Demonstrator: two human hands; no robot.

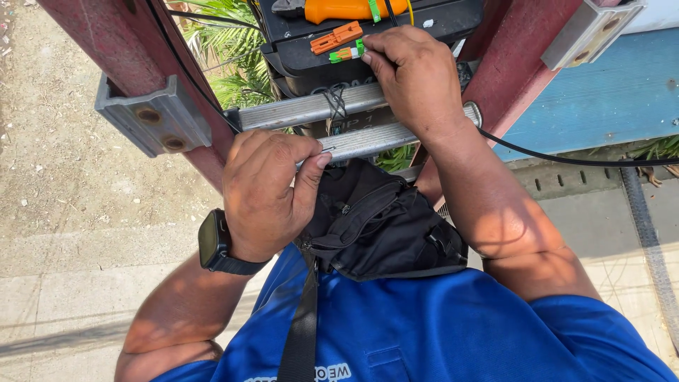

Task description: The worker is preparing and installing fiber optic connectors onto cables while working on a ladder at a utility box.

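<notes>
- Head view, centre of frame: a person in a blue shirt stands on a ladder with dark red rails and looks straight down. A ribbed metal rung crosses the upper middle, with a second rung just below it.
- Left hand, centre left, wearing a black wristwatch: fingers curled shut, thumb and forefinger pinching a thin pale strand just in front of the lower rung.
- Right hand, upper centre: fingers bent downward, the tips closed on a small green connector piece. That piece lies on a black tray at the top of the frame.
- On the same tray, just above the green piece, lies an orange clip; an orange-handled tool sits at the top edge.
- A black cable runs from the rung end out to the right edge.
- A black pouch hangs on a strap at the chest, below the rungs.
- Surroundings: outdoors in bright sun. Sandy ground fills the left, pale concrete paving the lower left, green palm fronds show at upper centre, and a blue wall stands at upper right above a drain grate.
</notes>
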